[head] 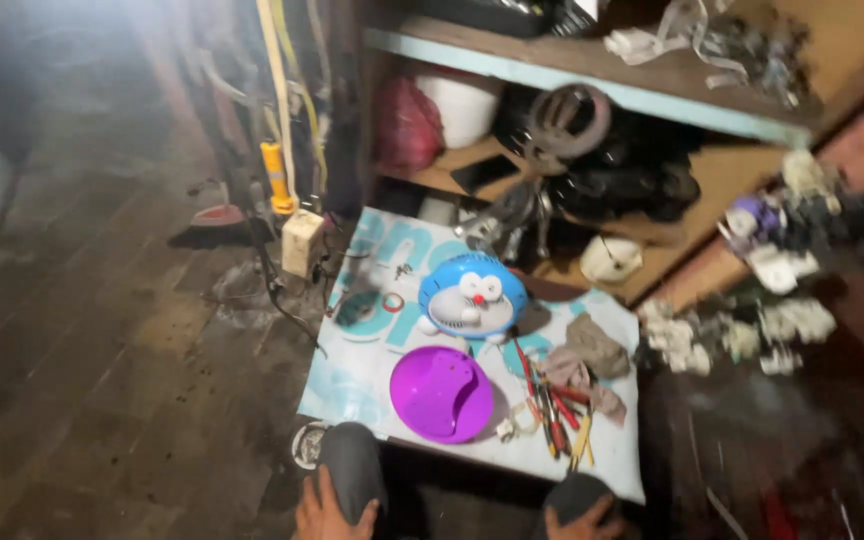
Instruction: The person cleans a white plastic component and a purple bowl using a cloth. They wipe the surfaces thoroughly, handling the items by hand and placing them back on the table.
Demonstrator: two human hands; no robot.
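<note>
Fingers: the left hand (324, 512) spreads its fingers flat over the left knee (352, 462); the right hand (584, 522) lies on the right knee (577, 492), cut by the bottom edge, so I cannot tell how its fingers are set. Neither holds anything.
Nearest thing: one purple round bowl-shaped cover (441, 393) lies on the white-and-blue printed sheet (372, 345), just ahead of the knees and between them.
Beyond it: one blue-and-white round cartoon cat-face fan (472, 295) stands behind the purple cover, close to it.
Tools: a bundle of screwdrivers (555, 405) with red and yellow handles lies to the right of the purple cover; the number is too blurred to count.
Rags: two crumpled cloths (592, 348) sit beside the tools.
Small parts: one red ring (393, 302) left of the fan.
Floor: one beige block (301, 243) stands at the sheet's far left corner on the dark wood floor (102, 350).
Shelves: one white bucket (464, 108) and one red bag (407, 125) sit on the wooden shelf (592, 90).
</note>
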